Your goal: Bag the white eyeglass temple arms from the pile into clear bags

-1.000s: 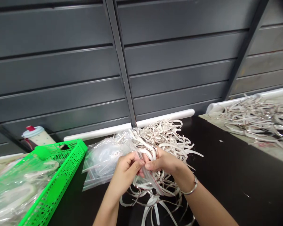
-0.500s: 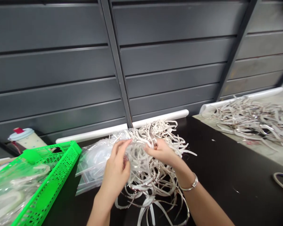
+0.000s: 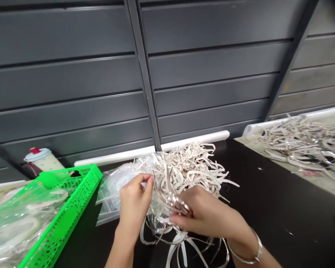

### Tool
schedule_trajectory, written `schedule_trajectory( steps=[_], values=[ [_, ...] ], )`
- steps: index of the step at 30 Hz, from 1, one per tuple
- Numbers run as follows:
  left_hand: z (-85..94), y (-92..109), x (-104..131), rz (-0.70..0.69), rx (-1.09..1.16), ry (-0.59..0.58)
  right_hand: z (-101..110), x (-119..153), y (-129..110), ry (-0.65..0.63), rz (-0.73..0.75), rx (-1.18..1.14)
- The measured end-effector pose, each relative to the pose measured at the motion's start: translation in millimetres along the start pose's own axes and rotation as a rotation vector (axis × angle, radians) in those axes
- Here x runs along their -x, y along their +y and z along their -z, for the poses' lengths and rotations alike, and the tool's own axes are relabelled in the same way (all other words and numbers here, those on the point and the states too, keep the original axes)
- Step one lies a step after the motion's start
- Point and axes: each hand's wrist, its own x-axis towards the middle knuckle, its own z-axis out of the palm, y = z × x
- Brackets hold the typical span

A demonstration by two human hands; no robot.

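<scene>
My left hand (image 3: 136, 197) has its thumb and forefinger pinched together. A clear plastic bag (image 3: 156, 219) hangs just below and right of those fingertips, its upper edge apparently between them. A few curved strips with a shiny rose-silver face (image 3: 174, 201) are gripped in my right hand (image 3: 202, 208), their far ends reaching up toward my left fingertips. Behind and under both hands spreads a tangled pile of white-backed curved strips (image 3: 195, 160). More clear bags (image 3: 114, 190) lie in a stack left of the pile.
A green perforated basket (image 3: 67, 208) with bagged strips stands at left, a lidded cup (image 3: 46, 160) behind it. White tubes (image 3: 195, 139) run along the grey panelled wall (image 3: 212, 74). Another heap of strips (image 3: 307, 145) lies on a pale surface right of the black table (image 3: 257, 208).
My right hand has moved down toward me and turned, bringing the shiny faces of the strips into view. My left hand has shifted slightly and its fingertips have closed into a pinch.
</scene>
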Motion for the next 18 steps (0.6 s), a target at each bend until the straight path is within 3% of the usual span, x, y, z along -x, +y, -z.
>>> schedule_trajectory(
  steps=[7,18],
  values=[
    [4.6,-1,-6,0.120,-0.005,-0.030,-15,11,-13,-0.232,0.246,0.419],
    [9.4,-5,-1,0.084,-0.087,0.207,-16,11,-14,-0.284,0.317,0.336]
  ],
)
